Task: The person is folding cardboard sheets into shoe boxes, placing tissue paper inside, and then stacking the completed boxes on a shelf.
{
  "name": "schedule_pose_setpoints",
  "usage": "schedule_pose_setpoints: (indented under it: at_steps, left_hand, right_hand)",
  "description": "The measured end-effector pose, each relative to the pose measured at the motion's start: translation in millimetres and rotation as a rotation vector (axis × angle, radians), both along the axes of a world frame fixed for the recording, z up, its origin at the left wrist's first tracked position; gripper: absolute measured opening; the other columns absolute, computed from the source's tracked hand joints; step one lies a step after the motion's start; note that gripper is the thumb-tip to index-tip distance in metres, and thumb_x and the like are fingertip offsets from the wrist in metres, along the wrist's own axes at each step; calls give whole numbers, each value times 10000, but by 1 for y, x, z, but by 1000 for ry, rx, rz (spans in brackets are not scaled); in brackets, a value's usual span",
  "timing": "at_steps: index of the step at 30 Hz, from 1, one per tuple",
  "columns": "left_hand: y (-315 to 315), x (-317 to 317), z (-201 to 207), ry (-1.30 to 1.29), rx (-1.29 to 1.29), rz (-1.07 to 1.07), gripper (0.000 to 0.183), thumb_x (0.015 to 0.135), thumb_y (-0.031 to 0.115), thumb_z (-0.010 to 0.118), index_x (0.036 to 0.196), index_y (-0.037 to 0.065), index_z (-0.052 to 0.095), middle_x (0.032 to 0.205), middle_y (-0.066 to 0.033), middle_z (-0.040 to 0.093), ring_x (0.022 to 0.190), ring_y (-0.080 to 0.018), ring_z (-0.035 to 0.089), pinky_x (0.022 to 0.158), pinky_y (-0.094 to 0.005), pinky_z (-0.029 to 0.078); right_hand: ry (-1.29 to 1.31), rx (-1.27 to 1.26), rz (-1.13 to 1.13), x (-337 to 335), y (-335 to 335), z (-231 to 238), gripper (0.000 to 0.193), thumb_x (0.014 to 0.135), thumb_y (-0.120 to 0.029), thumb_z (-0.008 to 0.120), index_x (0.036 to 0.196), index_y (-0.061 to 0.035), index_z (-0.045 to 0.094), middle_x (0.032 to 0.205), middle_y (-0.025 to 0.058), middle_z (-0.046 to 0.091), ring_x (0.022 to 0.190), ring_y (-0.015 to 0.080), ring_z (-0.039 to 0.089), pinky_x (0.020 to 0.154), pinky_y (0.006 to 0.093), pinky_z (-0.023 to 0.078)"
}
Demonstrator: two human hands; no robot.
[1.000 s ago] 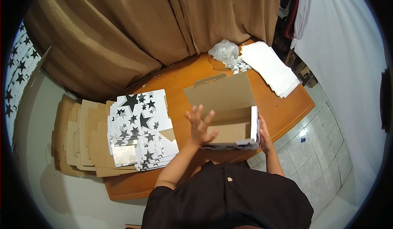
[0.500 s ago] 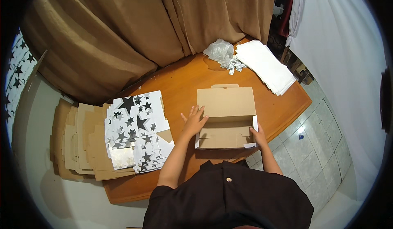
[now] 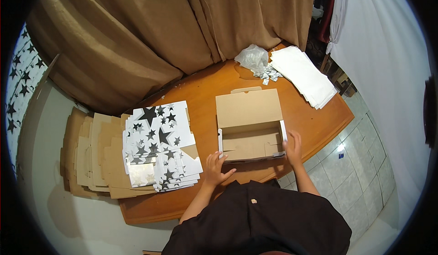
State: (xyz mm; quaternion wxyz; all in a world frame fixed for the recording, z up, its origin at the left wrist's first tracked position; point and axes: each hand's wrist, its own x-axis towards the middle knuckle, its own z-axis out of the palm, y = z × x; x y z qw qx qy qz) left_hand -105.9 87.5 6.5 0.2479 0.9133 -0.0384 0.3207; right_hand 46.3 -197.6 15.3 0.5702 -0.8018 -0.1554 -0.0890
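In front of me on the table, a cardboard box (image 3: 251, 143) stands with its brown lid (image 3: 248, 107) raised at the back. Its inside is bare brown card, and white side walls rise at both ends. My left hand (image 3: 216, 168) is by the box's front left corner, fingers apart, fingertips at or close to the corner. Beside the right wall is my right hand (image 3: 294, 149), its fingers stretched out and its thumb side near or touching the wall. Neither hand holds anything.
On the left of the wooden table (image 3: 200, 88) lie flat star-printed cartons (image 3: 159, 141) and a pile of brown card blanks (image 3: 98, 150). At the back are a clear plastic bag (image 3: 253, 58), small white packets (image 3: 272, 75) and a stack of white paper sheets (image 3: 303, 75). A brown curtain (image 3: 137, 36) hangs behind.
My left hand has come down from beside the lid to the front left corner. My right hand has loosened from the right wall. The box has turned slightly and its left wall now shows upright.
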Motion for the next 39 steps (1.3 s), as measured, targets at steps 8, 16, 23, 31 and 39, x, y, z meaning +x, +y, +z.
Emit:
schedule_pose_setpoints:
  at_steps: [8, 16, 23, 31, 39]
  left_hand:
    - [0, 10, -26, 203, 52, 9, 316, 812, 290, 633, 1075, 115, 617, 1127, -76, 566, 1138, -260, 492, 961, -505, 309]
    - [-4, 21, -47, 158, 56, 83, 208, 842, 223, 592, 1023, 135, 643, 1002, -29, 626, 1123, -258, 501, 1013, -495, 228]
    - [-17, 38, -50, 124, 13, 136, 179, 826, 216, 602, 986, 149, 646, 979, -9, 629, 1100, -240, 510, 986, -495, 248]
    - [-39, 46, -47, 150, 28, 320, 162, 847, 186, 557, 976, 121, 629, 986, -22, 617, 1115, -252, 496, 943, -447, 255]
    - [-56, 61, -35, 114, -6, 359, 189, 824, 180, 561, 977, 82, 614, 1005, -58, 606, 1126, -274, 480, 909, -432, 302]
  right_hand:
    - [-280, -502, 145, -29, -6, -30, 362, 769, -283, 670, 1073, -99, 600, 1168, 111, 543, 1157, 328, 457, 971, 495, 318]
    - [-308, -587, 106, -14, -4, -35, 338, 804, -335, 623, 1062, -116, 611, 1241, 83, 526, 1234, 316, 407, 996, 531, 271]
    - [-261, -677, 202, 17, -12, -16, 356, 816, -333, 597, 1087, -102, 592, 1251, 100, 509, 1237, 317, 401, 996, 540, 276]
    - [-327, -445, -103, 123, -53, -30, 180, 770, -124, 599, 926, -44, 640, 933, 148, 640, 907, 337, 591, 822, 394, 450]
    - [-106, -340, -446, 238, -121, -56, 174, 762, -60, 535, 895, -6, 633, 899, 157, 632, 901, 322, 585, 801, 385, 457]
